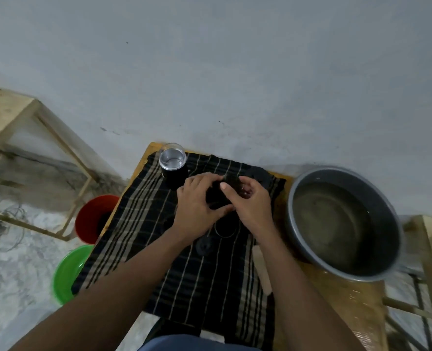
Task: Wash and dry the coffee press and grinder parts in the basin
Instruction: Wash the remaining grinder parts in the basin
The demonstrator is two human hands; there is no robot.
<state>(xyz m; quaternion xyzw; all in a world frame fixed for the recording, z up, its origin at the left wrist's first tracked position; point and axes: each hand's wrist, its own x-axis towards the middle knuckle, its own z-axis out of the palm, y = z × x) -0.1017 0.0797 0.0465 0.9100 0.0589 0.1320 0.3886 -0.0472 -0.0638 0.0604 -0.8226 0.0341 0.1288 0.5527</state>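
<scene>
Hands: our left hand (197,198) and right hand (250,201) both curl round one dark part (225,193).
Basin (291,198): to our right; right hand nearer.
Long axis: too blurred to tell.

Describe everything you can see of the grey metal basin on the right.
The basin is round, deep, grey and metal-looking, with a rolled rim and a stepped inner wall. It stands upright on the wooden table, right of the striped cloth. Murky water fills its lower part. Neither hand touches it: the left hand and right hand hold a dark part over the cloth.
</scene>
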